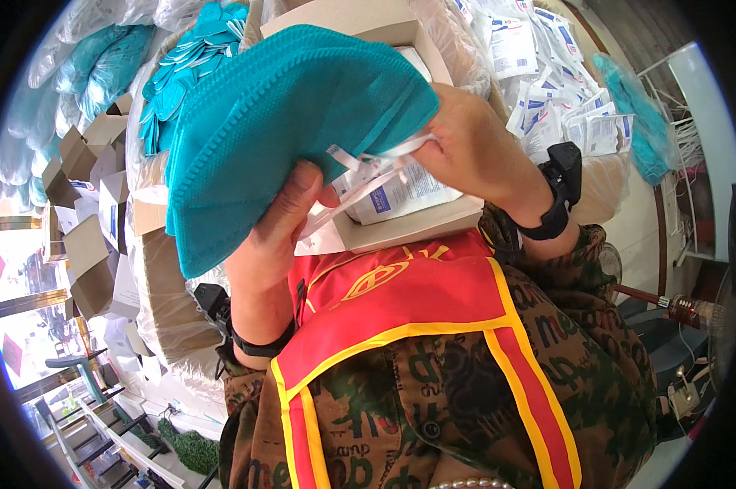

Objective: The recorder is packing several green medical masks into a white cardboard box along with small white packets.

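Observation:
I hold a small stack of folded teal face masks (294,106) up in front of my chest. My left hand (282,213) is closed on their lower left part, with the thumb laid over the near face. At the right end, my right hand (475,147) pinches the masks' corner. White ear straps (368,167) hang along the near edge between my hands, partly tangled together. Just beneath, an open cardboard box (417,228) holds white printed packets (400,194); the masks hide much of it.
Loose teal masks fill a plastic-lined carton (152,175) at the back left. White packets (576,114) are heaped at the back right, beside a clear bag of teal masks (641,138). Several folded cartons (99,236) stand at the left. A fan (710,326) is at the far right.

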`<state>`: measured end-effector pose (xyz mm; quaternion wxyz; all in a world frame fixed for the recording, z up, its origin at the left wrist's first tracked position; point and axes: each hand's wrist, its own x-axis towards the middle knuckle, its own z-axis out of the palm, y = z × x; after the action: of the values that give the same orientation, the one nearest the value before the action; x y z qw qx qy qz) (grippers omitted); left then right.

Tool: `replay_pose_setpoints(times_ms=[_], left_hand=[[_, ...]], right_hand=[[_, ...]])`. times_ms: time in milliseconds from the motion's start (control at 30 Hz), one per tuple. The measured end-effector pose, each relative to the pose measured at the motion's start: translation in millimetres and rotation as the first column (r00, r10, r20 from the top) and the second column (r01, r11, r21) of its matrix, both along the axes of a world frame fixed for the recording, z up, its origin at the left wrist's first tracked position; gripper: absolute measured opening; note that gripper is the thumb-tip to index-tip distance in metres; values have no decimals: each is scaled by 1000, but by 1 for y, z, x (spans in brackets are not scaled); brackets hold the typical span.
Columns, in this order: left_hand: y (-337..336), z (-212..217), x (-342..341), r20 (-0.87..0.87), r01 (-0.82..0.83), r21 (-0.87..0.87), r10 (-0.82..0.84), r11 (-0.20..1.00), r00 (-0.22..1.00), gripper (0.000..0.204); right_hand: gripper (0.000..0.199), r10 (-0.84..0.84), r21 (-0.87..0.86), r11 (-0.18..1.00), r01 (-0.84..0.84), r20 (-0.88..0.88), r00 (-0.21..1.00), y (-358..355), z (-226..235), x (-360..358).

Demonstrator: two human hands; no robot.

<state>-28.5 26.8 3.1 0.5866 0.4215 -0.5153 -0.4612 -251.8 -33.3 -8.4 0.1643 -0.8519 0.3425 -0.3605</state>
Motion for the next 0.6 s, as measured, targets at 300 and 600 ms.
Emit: replay_pose_setpoints(times_ms=[300, 600], left_hand=[[-5, -7, -1, -15, 44, 116, -42, 992, 999, 37], [-12, -14, 2, -149, 84, 93, -69, 992, 986, 41]], right_hand=[[18, 102, 292, 941, -171, 238, 966, -10, -14, 1], [28, 192, 707, 569, -420, 383, 904, 9, 6, 18]])
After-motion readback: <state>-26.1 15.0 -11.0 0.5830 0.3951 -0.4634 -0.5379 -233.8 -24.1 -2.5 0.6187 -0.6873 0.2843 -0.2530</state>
